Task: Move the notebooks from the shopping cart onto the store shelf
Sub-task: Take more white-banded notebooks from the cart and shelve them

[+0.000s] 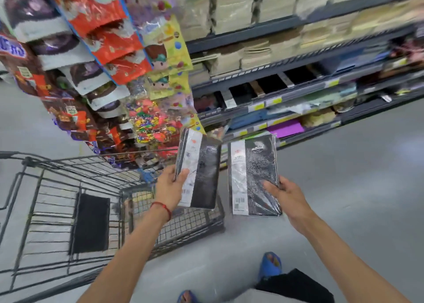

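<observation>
Left hand (pixel 171 185) and right hand (pixel 284 194) each grip a notebook, well short of the store shelf (pixel 275 26), near the shopping cart (pixel 195 222); left notebook (pixel 199 165) and right notebook (pixel 252 171) look stiff, light, probably slick in their wrap; pinch the lower edges firmly.
</observation>
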The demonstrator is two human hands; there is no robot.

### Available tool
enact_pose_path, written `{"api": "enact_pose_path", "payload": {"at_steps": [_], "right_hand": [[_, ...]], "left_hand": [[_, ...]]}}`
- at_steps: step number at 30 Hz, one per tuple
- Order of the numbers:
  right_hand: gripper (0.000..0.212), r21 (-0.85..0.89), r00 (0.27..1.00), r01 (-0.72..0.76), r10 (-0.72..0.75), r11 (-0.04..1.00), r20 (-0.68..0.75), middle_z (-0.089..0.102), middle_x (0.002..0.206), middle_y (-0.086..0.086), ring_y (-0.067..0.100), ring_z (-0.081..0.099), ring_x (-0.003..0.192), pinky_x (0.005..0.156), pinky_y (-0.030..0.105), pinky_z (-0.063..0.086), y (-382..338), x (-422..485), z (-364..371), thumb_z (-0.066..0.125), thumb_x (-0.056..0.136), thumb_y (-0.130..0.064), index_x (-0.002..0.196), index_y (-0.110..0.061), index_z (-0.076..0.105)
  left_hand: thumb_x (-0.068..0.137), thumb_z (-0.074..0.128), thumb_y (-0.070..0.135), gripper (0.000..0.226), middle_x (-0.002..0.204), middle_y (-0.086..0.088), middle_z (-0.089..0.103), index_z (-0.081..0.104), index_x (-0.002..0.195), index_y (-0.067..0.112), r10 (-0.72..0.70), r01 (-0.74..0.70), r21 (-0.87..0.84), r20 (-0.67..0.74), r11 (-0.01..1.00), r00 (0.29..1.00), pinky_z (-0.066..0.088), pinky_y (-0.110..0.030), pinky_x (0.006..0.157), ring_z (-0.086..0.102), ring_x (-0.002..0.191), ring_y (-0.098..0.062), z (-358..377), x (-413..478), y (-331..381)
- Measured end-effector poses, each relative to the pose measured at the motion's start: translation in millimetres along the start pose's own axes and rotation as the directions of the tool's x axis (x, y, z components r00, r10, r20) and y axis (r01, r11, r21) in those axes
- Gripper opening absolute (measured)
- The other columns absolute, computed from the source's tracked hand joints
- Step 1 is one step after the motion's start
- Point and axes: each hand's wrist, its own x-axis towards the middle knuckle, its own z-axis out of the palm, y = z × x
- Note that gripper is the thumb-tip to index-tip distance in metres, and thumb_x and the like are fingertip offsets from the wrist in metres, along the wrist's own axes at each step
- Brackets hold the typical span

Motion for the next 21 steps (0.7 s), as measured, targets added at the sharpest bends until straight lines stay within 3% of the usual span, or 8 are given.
{"api": "enact_pose_path", "payload": {"at_steps": [2,3,6,8,12,16,18,21], "right_hand": [[0.023,0.004,1.000,0.008,-0.008,1.000,0.028,0.075,0.115,0.008,0.026,0.068,0.113,0.103,0.042,0.050,-7,20,-38,0.064,0.095,-0.006,0.118,-0.008,0.067],[0.024,-0.003,0.999,0.005,-0.005,1.000,0.039,0.075,0.115,0.008,0.027,0.068,0.113,0.105,0.044,0.049,-10,30,-56,0.064,0.096,-0.005,0.119,-0.009,0.067],[0.022,-0.013,0.999,-0.001,0.001,1.000,0.053,0.076,0.110,0.004,0.024,0.070,0.109,0.103,0.045,0.050,-21,63,-97,0.064,0.095,-0.005,0.115,-0.013,0.070],[0.020,-0.019,0.998,-0.008,0.009,1.000,0.054,0.077,0.107,0.003,0.023,0.070,0.103,0.100,0.043,0.052,-28,83,-114,0.064,0.095,-0.004,0.113,-0.012,0.070],[0.021,-0.012,0.998,-0.026,0.027,1.000,0.059,0.074,0.113,0.016,0.024,0.066,0.098,0.099,0.045,0.050,-38,123,-130,0.064,0.095,-0.005,0.116,-0.004,0.067],[0.023,-0.031,0.996,-0.050,0.053,0.998,0.078,0.074,0.114,0.016,0.024,0.069,0.099,0.093,0.038,0.054,-51,168,-133,0.064,0.095,-0.006,0.118,-0.005,0.067],[0.022,-0.047,0.996,-0.056,0.059,0.997,0.070,0.075,0.111,0.010,0.021,0.069,0.098,0.084,0.027,0.055,-58,191,-133,0.064,0.095,-0.005,0.117,-0.007,0.069],[0.012,-0.029,0.994,-0.111,0.112,0.993,0.021,0.077,0.092,0.002,0.020,0.070,0.086,0.069,0.026,0.053,-68,229,-132,0.064,0.095,-0.005,0.105,-0.008,0.070]], "left_hand": [[0.093,0.064,0.035,0.024,0.108,0.005,0.072,0.062,0.113,0.022,-0.034,0.035,-0.024,0.016,0.999,0.999,0.057,-0.038,0.086,0.069,0.100,-0.015,36,5,13],[0.093,0.064,0.033,0.019,0.106,0.006,0.072,0.062,0.109,0.022,-0.055,0.055,-0.036,0.011,0.998,0.998,0.057,-0.037,0.085,0.069,0.098,-0.014,53,6,22],[0.095,0.061,0.020,0.015,0.094,0.010,0.062,0.049,0.104,0.024,-0.059,0.057,-0.078,-0.016,0.995,0.998,0.047,-0.007,0.059,0.057,0.078,0.005,100,14,43],[0.096,0.060,0.017,0.017,0.091,0.010,0.060,0.049,0.104,0.027,-0.049,0.047,-0.063,-0.024,0.997,0.999,0.044,-0.003,0.052,0.053,0.071,0.011,122,19,54],[0.095,0.063,0.022,0.008,0.098,0.005,0.071,0.062,0.102,0.024,-0.053,0.052,-0.017,-0.045,0.998,0.998,0.049,-0.009,0.063,0.069,0.086,-0.004,145,53,59],[0.096,0.060,0.018,0.028,0.120,0.004,0.061,0.056,0.124,0.018,-0.086,0.082,-0.097,-0.031,0.992,0.996,0.047,-0.024,0.090,0.061,0.108,-0.013,165,98,61],[0.098,0.057,0.018,0.042,0.117,0.007,0.050,0.047,0.137,0.006,-0.106,0.103,-0.116,-0.021,0.988,0.994,0.039,-0.026,0.091,0.047,0.110,-0.009,176,123,65],[0.098,0.057,0.019,0.036,0.103,0.008,0.059,0.052,0.131,0.005,-0.158,0.154,-0.111,-0.023,0.982,0.987,0.044,-0.026,0.088,0.050,0.105,-0.012,192,169,65]]}}
